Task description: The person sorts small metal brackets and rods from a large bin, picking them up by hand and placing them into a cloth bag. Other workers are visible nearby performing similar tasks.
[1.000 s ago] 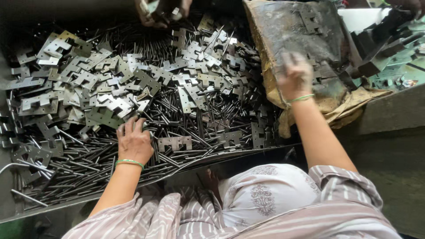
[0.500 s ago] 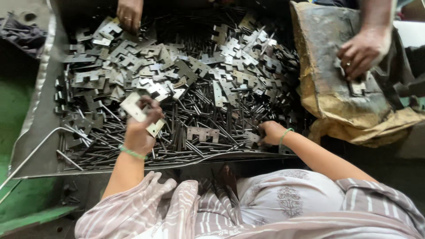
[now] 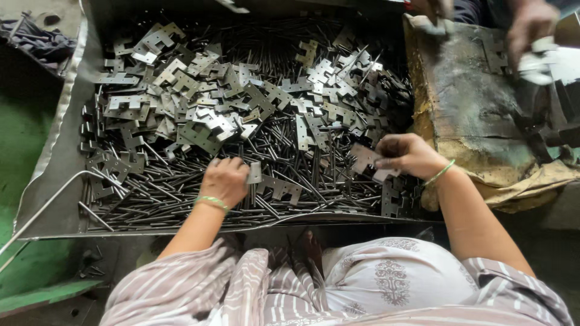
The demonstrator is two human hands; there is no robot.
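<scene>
A big metal tray holds a heap of flat grey hinge plates and thin steel pins. My left hand rests low in the pile, fingers curled on a small hinge plate. My right hand is at the tray's right side and grips a couple of hinge plates. Both wrists wear green bangles.
A dirty brown sack-covered surface lies right of the tray. Another person's hand works over it at the top right, holding a pale piece. A bent rod leans on the tray's left edge above a green floor.
My left hand has dropped lower into the pins. My right hand moved right and lifted with plates in its grip. The other person's hand shifted up toward the top right.
</scene>
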